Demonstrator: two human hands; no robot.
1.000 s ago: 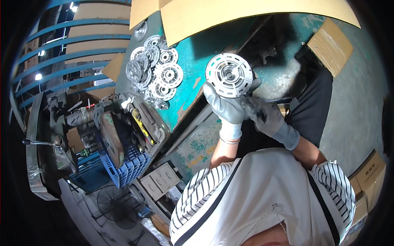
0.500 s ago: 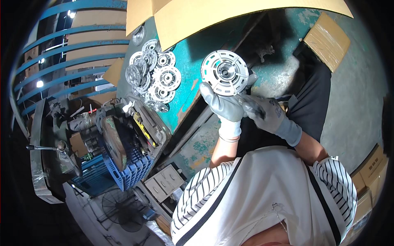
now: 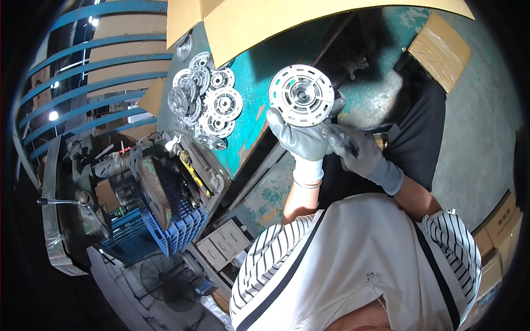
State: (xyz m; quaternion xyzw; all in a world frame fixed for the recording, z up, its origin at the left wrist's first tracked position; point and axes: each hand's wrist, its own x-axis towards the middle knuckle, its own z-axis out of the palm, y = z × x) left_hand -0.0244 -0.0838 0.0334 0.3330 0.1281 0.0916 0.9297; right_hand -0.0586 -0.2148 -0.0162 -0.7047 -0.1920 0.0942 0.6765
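A round silver metal disc [image 3: 301,95], with slots around its rim and a ringed hub at its centre, rests face up on my left hand [image 3: 302,139]. That hand wears a grey-coated glove, its thumb at the disc's left edge and fingertips showing past its right edge. My right hand [image 3: 356,149], gloved too, is against the left hand just below the disc. Its fingers are bent and drawn together; whatever lies in them is hidden. To the left, a heap of similar discs [image 3: 225,103] lies on the worn green tabletop [image 3: 251,116].
Open cardboard flaps [image 3: 331,16] overhang the far side. A taped cardboard piece [image 3: 440,52] is at the far right. Left of me stand a machine with a lever handle [image 3: 66,201], a blue plastic crate [image 3: 179,229] and a yellow tool [image 3: 193,174]. A fan [image 3: 168,281] stands lower left.
The disc has shifted very slightly up and left, and its face is turned a little differently to the light. Both hands keep nearly the same pose.
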